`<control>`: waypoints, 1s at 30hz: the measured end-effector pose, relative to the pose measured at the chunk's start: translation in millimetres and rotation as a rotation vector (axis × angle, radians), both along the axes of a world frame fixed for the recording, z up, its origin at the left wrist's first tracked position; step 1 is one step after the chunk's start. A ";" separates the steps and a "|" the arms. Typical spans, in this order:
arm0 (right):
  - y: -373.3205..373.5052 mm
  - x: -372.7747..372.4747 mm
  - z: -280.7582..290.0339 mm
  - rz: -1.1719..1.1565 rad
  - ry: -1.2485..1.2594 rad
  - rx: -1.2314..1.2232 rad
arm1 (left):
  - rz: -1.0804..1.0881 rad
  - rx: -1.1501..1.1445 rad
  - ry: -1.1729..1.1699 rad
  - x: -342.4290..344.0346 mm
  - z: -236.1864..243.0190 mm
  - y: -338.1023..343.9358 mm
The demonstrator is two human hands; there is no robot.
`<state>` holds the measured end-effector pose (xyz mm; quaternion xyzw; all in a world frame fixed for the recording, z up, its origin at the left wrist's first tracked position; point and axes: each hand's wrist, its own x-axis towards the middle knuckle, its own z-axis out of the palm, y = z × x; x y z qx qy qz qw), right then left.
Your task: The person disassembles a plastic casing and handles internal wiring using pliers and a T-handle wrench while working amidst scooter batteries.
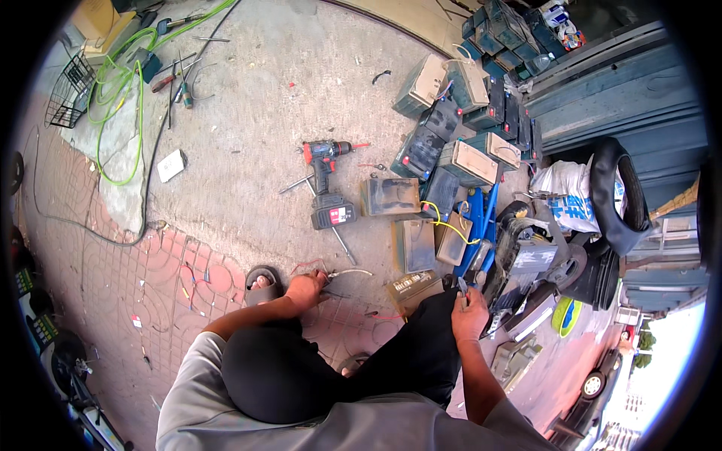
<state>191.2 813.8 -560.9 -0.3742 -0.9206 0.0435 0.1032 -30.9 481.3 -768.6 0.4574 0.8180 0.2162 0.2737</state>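
Note:
My left hand point(305, 292) is closed in a pinch low over the paving beside my left foot. A thin cable with a pale sleeve point(352, 272) and a red wire point(307, 264) come out at its fingertips. My right hand point(470, 314) rests by my right knee, closed around a small grey hand tool point(462, 286) whose kind I cannot make out. Close to that knee stands a dusty battery point(414, 289). A cordless drill point(326, 169) with a red bit lies on the concrete ahead, over a metal T-shaped wrench point(344, 246).
Several dark and tan batteries point(397, 197) crowd the right side, with blue parts point(475, 225) and a black tyre point(620, 195) beyond. A green hose point(138, 98), screwdrivers point(163, 83) and a wire basket point(71, 92) lie at the far left. Loose wires point(197, 278) litter the paving.

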 end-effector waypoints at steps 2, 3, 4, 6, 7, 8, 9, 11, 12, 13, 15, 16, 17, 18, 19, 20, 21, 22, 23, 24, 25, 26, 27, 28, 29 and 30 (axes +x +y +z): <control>-0.7 -6.2 3.2 0.005 -0.002 0.009 | -0.039 -0.051 0.021 5.8 -30.0 9.4; -2.8 -7.2 3.6 0.008 -0.006 0.005 | -0.059 -0.085 0.027 6.0 -31.5 11.2; -3.2 -8.3 4.2 0.000 -0.022 -0.013 | -0.093 -0.014 0.087 5.7 -32.9 10.5; -3.1 -10.9 3.6 -0.011 -0.002 -0.021 | -0.062 0.058 0.089 -0.2 -18.0 13.3; -4.4 -10.7 2.5 -0.017 0.006 -0.029 | -0.047 0.090 0.088 -4.0 -7.2 14.4; -3.6 -9.8 1.6 -0.014 -0.015 -0.019 | -0.020 0.187 0.111 -5.1 -7.2 13.8; -4.6 -10.0 0.0 -0.011 -0.013 -0.015 | -0.017 0.201 0.089 -8.6 -4.6 13.2; -4.0 -10.7 -0.5 -0.027 -0.043 -0.045 | 0.002 0.238 0.043 -13.5 1.0 11.2; -2.4 -10.9 -0.9 -0.017 -0.030 -0.040 | 0.004 0.291 0.009 -17.6 0.7 12.2; -1.9 -10.1 -1.6 -0.009 -0.018 -0.035 | 0.025 0.293 -0.045 -18.3 1.6 9.6; -3.3 -8.6 -3.9 -0.001 -0.001 -0.023 | 0.061 0.301 -0.150 -21.2 11.0 6.6; -3.5 -8.9 -3.5 0.001 0.003 -0.011 | 0.134 0.361 -0.212 -28.4 25.4 10.4; -3.4 -9.0 -2.9 0.002 0.006 0.000 | 0.205 0.421 -0.275 -37.3 39.3 16.1; -2.9 -10.5 -1.9 0.004 0.005 -0.006 | 0.283 0.477 -0.333 -48.2 60.4 21.3; -3.2 -12.7 -0.2 0.003 0.005 -0.010 | 0.328 0.501 -0.291 -64.5 89.2 31.9; -4.0 -14.8 1.6 0.005 0.003 -0.016 | 0.377 0.524 -0.249 -83.3 118.2 47.1; -5.0 -17.1 1.9 -0.008 0.004 -0.029 | 0.394 0.530 -0.374 -106.1 137.5 66.4; -6.5 -17.8 2.5 -0.020 0.002 -0.042 | 0.412 0.536 -0.501 -128.9 154.6 86.5; -7.0 -17.7 3.3 -0.030 -0.003 -0.053 | 0.351 0.515 -0.432 -148.6 173.5 107.6; -6.2 -18.0 1.5 -0.022 0.002 -0.045 | 0.290 0.497 -0.361 -167.3 190.8 123.4; -5.9 -14.7 -1.1 -0.019 0.001 -0.037 | 0.286 0.412 -0.281 -184.6 205.2 132.2; -4.9 -11.0 -4.3 -0.020 0.000 -0.027 | 0.278 0.330 -0.203 -200.2 218.8 141.2; -4.5 -8.1 -5.3 -0.025 0.000 -0.017 | 0.266 0.247 -0.126 -207.4 226.4 147.9; -7.2 -8.5 -4.8 -0.038 0.006 -0.015 | 0.315 0.339 -0.152 -209.2 225.4 141.0; -7.2 -10.2 -1.6 -0.053 0.009 -0.028 | 0.364 0.433 -0.177 -211.0 221.3 121.7; -6.7 -14.7 3.3 -0.056 0.007 -0.046 | 0.427 0.523 -0.202 -211.6 214.3 94.8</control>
